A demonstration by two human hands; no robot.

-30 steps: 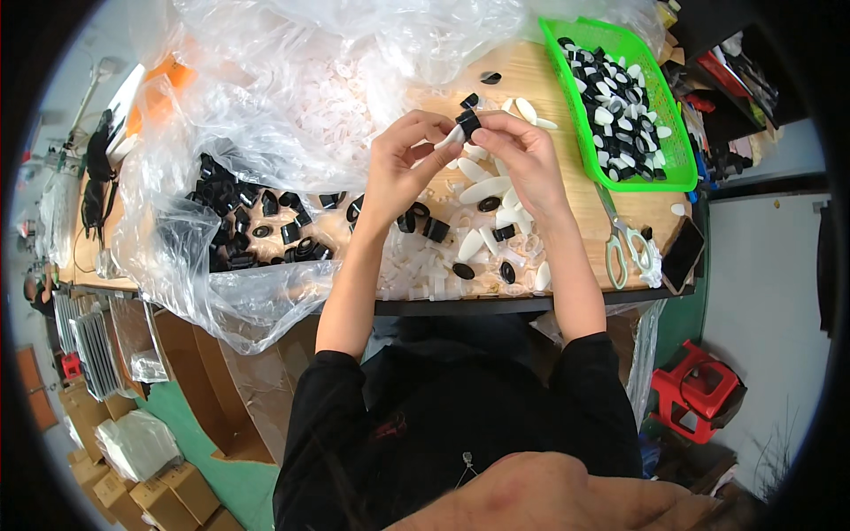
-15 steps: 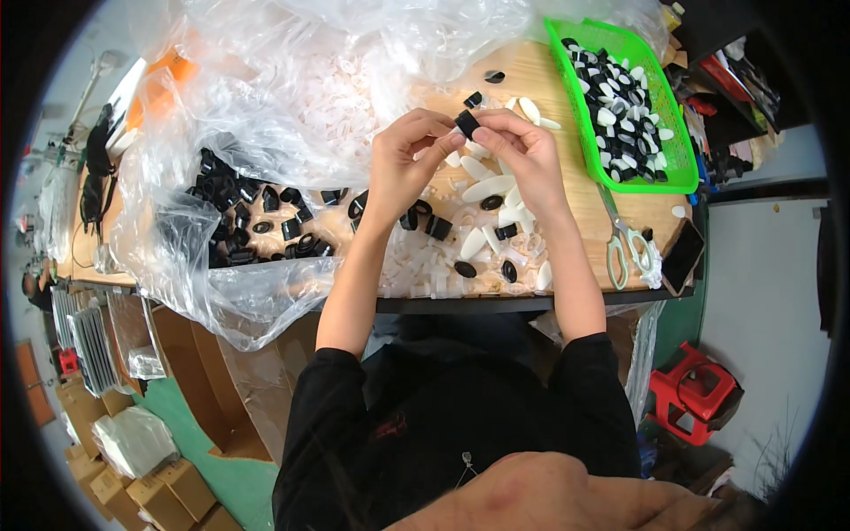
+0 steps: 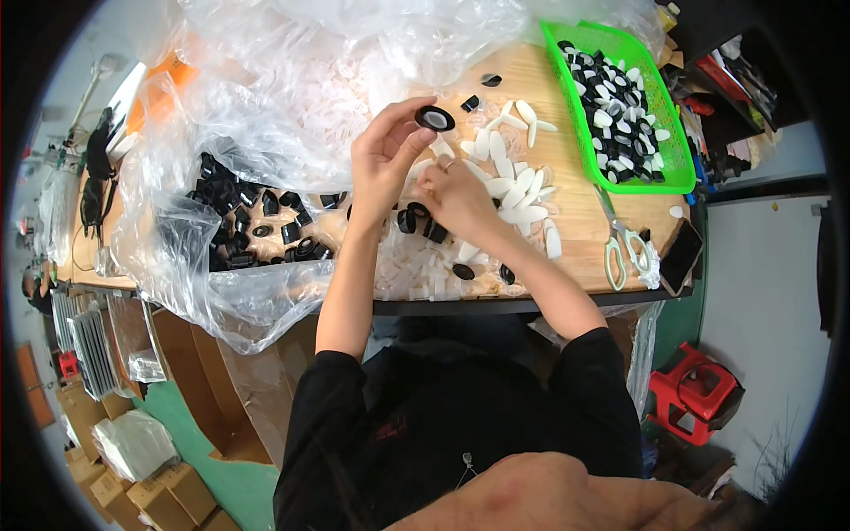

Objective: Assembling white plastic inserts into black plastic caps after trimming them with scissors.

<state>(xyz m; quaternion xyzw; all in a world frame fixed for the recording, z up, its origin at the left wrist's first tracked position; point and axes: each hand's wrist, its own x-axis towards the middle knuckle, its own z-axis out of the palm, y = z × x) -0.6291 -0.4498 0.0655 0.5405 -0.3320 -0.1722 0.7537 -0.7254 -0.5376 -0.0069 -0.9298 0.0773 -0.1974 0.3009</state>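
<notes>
Between the thumb and fingers of my left hand (image 3: 382, 150) is a black oval cap (image 3: 447, 125), tilted so its pale inside shows. My right hand (image 3: 456, 196) is lower, over the loose parts, with its fingers curled inward; whatever may be in them is hidden. Black caps (image 3: 434, 230) lie right beside its wrist. White oval pieces (image 3: 522, 190) are spread to the right of that hand, and small translucent pieces (image 3: 434, 274) lie nearer the table's front edge. Another black cap (image 3: 470, 103) rests farther back.
A green basket (image 3: 575, 106) of black and white parts stands at the back right. Near it are scissors (image 3: 614, 257) and a phone (image 3: 682, 257). A clear plastic bag (image 3: 257, 296) surrounds a pile of black caps (image 3: 235, 199) at left. More translucent pieces (image 3: 341, 93) lie behind.
My right hand has left the black cap and moved down and left to the loose parts. My left hand keeps the cap, shifted slightly left and turned so its inside shows.
</notes>
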